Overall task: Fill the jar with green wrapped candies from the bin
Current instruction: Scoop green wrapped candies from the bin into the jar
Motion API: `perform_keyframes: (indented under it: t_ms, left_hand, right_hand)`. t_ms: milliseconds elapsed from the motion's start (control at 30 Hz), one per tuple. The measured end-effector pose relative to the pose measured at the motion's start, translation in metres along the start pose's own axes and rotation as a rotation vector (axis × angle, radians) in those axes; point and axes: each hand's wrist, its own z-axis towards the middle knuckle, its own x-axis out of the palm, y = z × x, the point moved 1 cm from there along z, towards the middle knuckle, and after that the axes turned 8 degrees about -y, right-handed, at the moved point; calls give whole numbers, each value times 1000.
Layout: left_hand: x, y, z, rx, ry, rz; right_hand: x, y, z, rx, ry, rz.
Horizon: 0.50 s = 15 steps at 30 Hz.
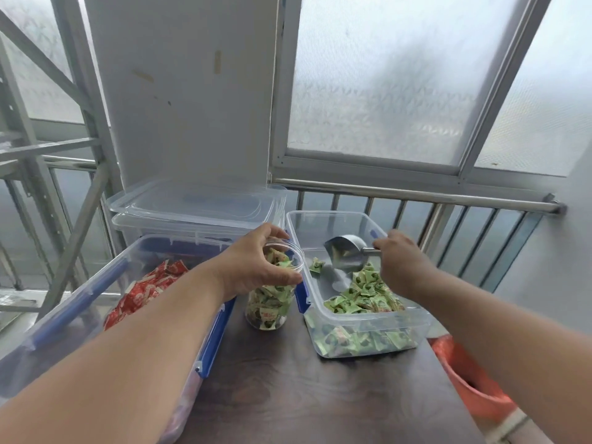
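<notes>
A clear plastic jar stands upright on the dark wooden table, filled nearly to its mouth with green wrapped candies. Just to its right sits a clear bin with blue latches, holding a heap of the same green candies at its near end, with one stray piece lying apart on the bare floor of the bin. To the jar's left, a larger clear bin holds red wrapped packets, and behind it stands a lidded clear container whose contents cannot be made out. The left hand wraps around the jar's rim, fingers curled over the far side and thumb on the near side. The right hand grips the handle of a metal scoop inside the green bin, its bowl turned toward the jar; the fingers are hidden behind the back of the hand. An orange bucket shows partly past the table's right edge.
</notes>
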Motion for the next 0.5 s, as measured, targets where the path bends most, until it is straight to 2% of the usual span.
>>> perform_keyframes:
  t_ms: [133, 233, 400, 500]
  left_hand:
    - [-1, 2, 3, 10, -7, 15]
    - [-2, 5, 5, 11, -6, 3]
    - [-1, 5, 7, 11, -10, -11]
    - [0, 4, 6, 12, -8, -7]
  right_hand:
    - [17, 4, -4, -201, 7, 38]
    - [-5, -2, 2, -272, -41, 86]
    - [-53, -20, 14, -344, -124, 41]
    - [-77, -25, 17, -294, -138, -64]
